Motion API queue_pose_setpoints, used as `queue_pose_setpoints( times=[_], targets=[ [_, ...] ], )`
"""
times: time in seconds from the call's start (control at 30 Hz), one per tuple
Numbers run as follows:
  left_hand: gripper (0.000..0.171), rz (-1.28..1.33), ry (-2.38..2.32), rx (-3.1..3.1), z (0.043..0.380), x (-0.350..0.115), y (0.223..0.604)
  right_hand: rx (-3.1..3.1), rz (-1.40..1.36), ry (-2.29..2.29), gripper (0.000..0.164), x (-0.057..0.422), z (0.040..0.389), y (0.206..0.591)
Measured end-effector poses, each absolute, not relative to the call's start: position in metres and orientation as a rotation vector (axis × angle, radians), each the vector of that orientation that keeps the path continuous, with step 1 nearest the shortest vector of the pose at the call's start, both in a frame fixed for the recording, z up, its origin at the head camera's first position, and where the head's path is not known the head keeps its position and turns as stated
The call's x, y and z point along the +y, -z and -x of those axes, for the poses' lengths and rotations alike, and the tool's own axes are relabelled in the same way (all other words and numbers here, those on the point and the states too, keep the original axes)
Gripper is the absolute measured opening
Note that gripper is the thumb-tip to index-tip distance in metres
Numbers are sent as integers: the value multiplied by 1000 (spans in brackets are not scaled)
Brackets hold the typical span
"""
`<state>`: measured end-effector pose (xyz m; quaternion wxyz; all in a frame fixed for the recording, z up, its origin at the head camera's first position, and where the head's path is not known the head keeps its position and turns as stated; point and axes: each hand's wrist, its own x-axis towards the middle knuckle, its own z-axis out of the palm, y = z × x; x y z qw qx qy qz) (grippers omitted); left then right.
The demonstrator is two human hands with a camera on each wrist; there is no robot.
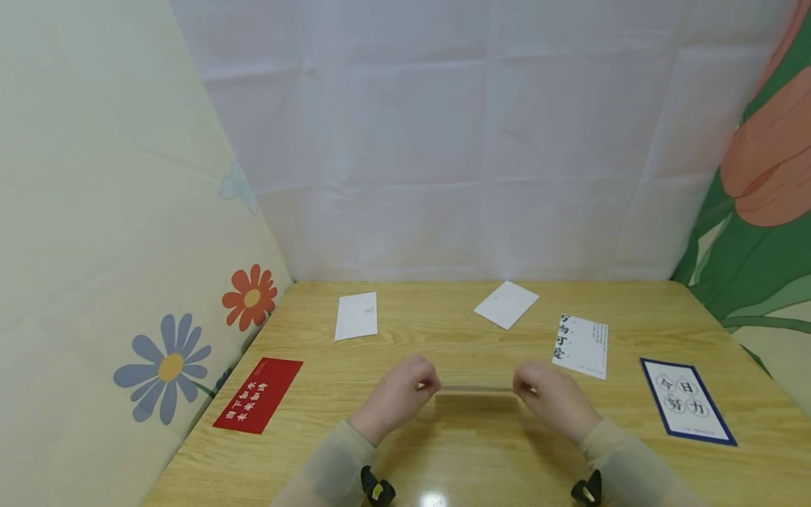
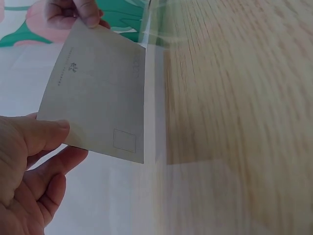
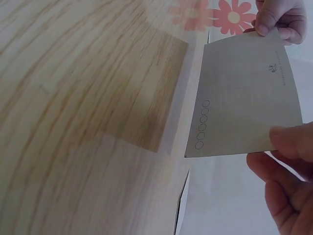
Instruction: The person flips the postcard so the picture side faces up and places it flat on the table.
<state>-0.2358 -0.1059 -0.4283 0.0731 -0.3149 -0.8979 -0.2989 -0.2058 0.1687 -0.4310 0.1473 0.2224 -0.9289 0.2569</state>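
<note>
Wood-grain worktop (image 1: 209,468) below, left fingers (image 2: 46,133) and right fingers (image 3: 293,142) pinch a probably light, bendable postcard (image 2: 95,93) at its ends, sensible holds.

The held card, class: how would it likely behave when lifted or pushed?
The card is probably fairly stiff, spanning left hand to right hand almost straight in the head view. It looks thin, so it is likely light and might buckle if pushed inward.
</note>
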Motion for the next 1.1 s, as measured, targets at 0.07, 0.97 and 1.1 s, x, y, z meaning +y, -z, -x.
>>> queue_pose_setpoints(
  times=[0.07, 0.97, 1.1],
  targets=[
    [10, 969, 886, -2689, 236, -106, 429, -2666, -669, -737, 23, 170, 206, 431],
    [16, 1087, 877, -2787, 233, -109, 433, -2727, -850, -761, 26, 176, 204, 435],
    [14, 1142, 839, -2789, 232, -111, 433, -2755, -870, -785, 25, 176, 202, 434]
  ],
)
